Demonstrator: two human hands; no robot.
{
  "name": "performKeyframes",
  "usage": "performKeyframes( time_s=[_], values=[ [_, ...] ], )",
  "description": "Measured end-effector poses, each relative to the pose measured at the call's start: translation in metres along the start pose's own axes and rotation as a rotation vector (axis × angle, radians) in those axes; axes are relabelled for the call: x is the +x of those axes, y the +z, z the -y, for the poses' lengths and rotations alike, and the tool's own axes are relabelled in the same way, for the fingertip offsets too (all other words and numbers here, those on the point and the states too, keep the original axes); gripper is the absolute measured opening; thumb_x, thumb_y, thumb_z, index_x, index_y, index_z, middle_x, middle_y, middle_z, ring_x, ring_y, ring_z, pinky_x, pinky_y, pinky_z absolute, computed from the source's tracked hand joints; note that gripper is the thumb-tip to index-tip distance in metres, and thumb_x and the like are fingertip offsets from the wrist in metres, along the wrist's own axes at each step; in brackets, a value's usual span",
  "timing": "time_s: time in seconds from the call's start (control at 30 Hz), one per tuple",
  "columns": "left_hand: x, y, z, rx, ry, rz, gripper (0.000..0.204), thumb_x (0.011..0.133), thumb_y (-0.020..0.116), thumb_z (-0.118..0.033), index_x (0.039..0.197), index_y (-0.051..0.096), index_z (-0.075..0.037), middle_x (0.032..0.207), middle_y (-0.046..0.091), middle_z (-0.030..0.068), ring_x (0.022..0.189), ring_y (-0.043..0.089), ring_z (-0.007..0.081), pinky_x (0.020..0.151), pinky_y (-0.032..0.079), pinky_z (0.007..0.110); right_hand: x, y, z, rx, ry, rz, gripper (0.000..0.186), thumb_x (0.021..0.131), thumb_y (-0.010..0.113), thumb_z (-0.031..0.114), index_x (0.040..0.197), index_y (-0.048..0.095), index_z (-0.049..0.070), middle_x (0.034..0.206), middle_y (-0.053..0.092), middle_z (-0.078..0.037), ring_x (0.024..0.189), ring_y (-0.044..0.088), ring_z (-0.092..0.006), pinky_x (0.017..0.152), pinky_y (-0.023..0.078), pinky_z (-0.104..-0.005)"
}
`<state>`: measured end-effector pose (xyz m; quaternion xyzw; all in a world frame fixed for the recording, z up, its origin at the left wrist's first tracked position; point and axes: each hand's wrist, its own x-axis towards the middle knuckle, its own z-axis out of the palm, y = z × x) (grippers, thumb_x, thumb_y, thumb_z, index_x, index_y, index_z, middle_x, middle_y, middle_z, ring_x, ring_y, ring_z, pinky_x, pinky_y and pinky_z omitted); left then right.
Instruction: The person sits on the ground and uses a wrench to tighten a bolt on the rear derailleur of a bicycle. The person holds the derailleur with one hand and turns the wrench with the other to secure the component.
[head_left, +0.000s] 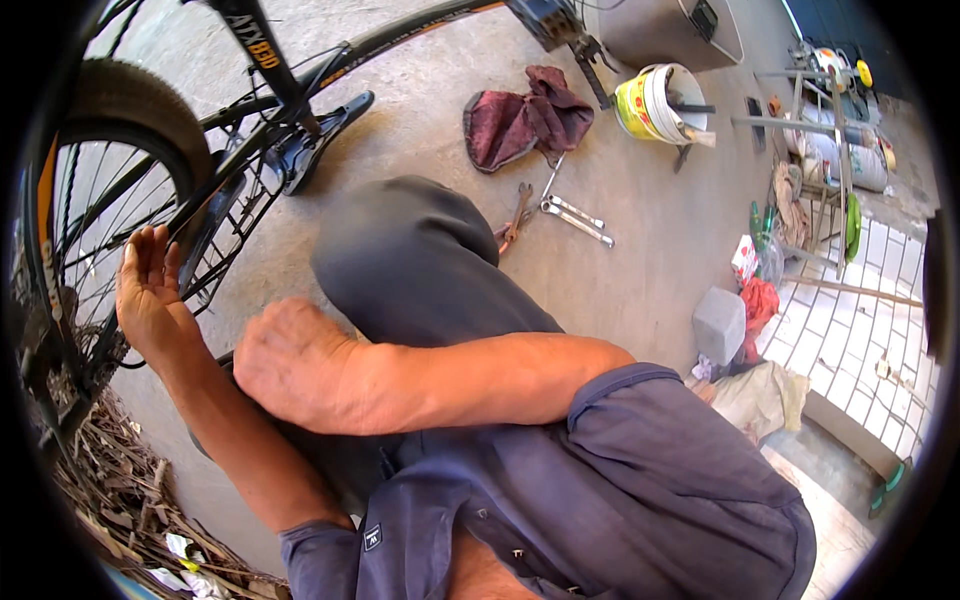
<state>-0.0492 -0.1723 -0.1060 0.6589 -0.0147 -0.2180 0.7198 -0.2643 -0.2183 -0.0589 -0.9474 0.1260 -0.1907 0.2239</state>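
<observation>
My left hand (158,300) is raised beside the spoked wheel (130,120) of a black bicycle with orange marks, at the far left. Its fingers are stretched upward, and I see nothing held in them. My right hand (295,365) is closed in a fist over my left forearm, next to my bent knee. The back of that hand faces up, so whatever its fingers hold, if anything, is hidden. Beyond the knee, the bicycle's black saddle (325,145) sits low near the floor, below the frame tube (265,65).
A dark red cloth (505,125) lies on the concrete floor near metal wrenches (580,220) and an orange-handled tool (515,222). Farther off stands a white and yellow bucket (657,105) with tools inside. A grey block (720,325) is at right; dry sticks (140,480) are heaped lower left.
</observation>
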Motion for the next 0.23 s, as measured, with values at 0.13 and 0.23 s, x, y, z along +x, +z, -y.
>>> performKeyframes(
  time_s=[0.13, 0.23],
  values=[
    [0.006, -0.002, 0.003, 0.036, 0.010, 0.029, 0.027, 0.103, 0.052, -0.016, 0.118, 0.060, 0.006, 0.115, 0.067, 0.0179, 0.111, 0.066, 0.0297, 0.098, 0.053, 0.041, 0.002, -0.020, 0.003, 0.131, -0.091, 0.454, 0.014, 0.077, 0.064, 0.018, 0.079, 0.075, 0.010, 0.074, 0.071, -0.004, 0.072, 0.068, -0.0209, 0.059, 0.047, -0.0350],
    [0.004, 0.001, 0.005, 0.059, 0.005, 0.051, 0.028, 0.103, 0.053, -0.016, 0.118, 0.060, 0.006, 0.115, 0.067, 0.0181, 0.111, 0.066, 0.0300, 0.098, 0.053, 0.041, -0.005, -0.024, 0.005, 0.126, -0.074, 0.518, 0.015, 0.079, 0.064, 0.017, 0.082, 0.077, 0.011, 0.076, 0.073, -0.002, 0.074, 0.069, -0.0225, 0.059, 0.048, -0.0361]
  ],
)
